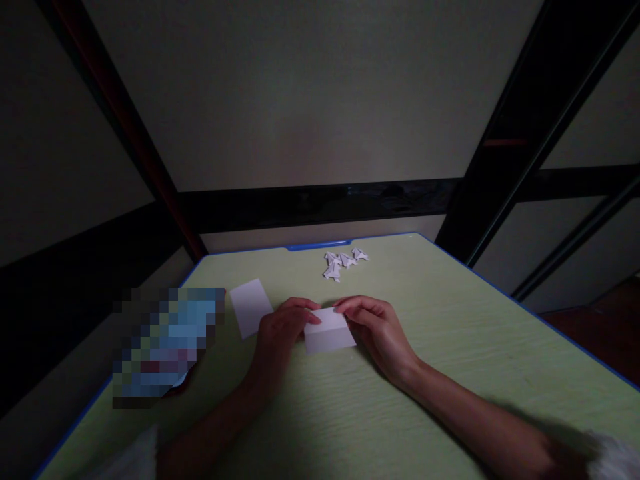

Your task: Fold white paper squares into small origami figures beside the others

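Between my two hands is a small white sheet of paper [330, 339] with a crease running across it. My left hand [287, 327] grips its left side, thumb lying on top. At the upper right corner, the fingers of my right hand [375, 327] pinch the paper's edge. A second white sheet [249, 307] lies flat on the table, partly behind my left hand. Farther back sit several small folded white paper figures [345, 260] in a loose cluster.
The table [450, 347] has a pale green wood-grain top with a blue rim. At the left lies a blurred-out flat object [170, 347]. A blue strip [320, 245] is set in the far edge. Panelled doors [320, 100] stand directly behind the table.
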`<state>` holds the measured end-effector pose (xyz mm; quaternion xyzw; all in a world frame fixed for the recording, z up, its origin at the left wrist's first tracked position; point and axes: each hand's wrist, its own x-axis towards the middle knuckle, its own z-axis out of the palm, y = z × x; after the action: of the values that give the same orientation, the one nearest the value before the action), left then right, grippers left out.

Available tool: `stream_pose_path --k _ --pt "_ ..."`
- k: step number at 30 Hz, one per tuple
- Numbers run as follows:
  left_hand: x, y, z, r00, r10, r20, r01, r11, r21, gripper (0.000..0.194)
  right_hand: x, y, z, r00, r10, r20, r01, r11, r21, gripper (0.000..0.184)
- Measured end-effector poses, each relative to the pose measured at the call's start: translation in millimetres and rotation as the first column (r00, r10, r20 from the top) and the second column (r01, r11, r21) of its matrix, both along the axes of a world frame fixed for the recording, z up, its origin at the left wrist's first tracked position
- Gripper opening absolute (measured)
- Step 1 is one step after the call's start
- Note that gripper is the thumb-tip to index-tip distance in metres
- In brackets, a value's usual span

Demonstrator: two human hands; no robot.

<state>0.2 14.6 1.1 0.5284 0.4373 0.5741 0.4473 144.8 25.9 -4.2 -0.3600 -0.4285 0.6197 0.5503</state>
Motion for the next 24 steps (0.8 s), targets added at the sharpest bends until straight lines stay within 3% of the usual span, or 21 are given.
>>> stream_pose_path --k 2,5,8,14,19,24 --pt "2.0 -0.1 1.1 0.999 0.026 -0.046 -0.027 1.0 -0.015 0.003 -0.8 0.3 0.0 0.999 -0.025 0.034 0.025 1.0 -0.005 0.007" --pt "4.7 0.4 1.8 1.0 0.028 0.014 -0.026 0.994 -0.11 0.031 -2.1 1.2 0.3 0.998 -0.058 0.023 0.058 0.998 0.008 0.026" --pt "5.5 1.5 0.7 0.997 0.059 0.042 -0.053 0.99 -0.132 0.04 -2.5 2.0 0.4 0.995 -0.088 0.049 0.086 0.996 0.036 0.033" --pt "5.4 0.6 -1.1 0.999 0.031 -0.024 -0.034 0.99 -0.135 0.03 -2.6 0.2 -3.5 0.943 0.058 0.329 -0.074 0.997 0.036 0.015" --pt "6.7 -0.1 -1.7 0.991 -0.091 -0.1 0.069 0.978 -0.198 0.013 -3.0 -0.6 -5.4 0.95 0.028 0.312 -0.052 0.996 0.07 0.019" --pt "5.7 -0.8 -3.5 0.977 -0.036 -0.21 0.003 0.988 -0.156 0.012 -2.2 -0.1 -4.6 0.953 0.068 0.295 -0.098 0.992 0.086 0.028"
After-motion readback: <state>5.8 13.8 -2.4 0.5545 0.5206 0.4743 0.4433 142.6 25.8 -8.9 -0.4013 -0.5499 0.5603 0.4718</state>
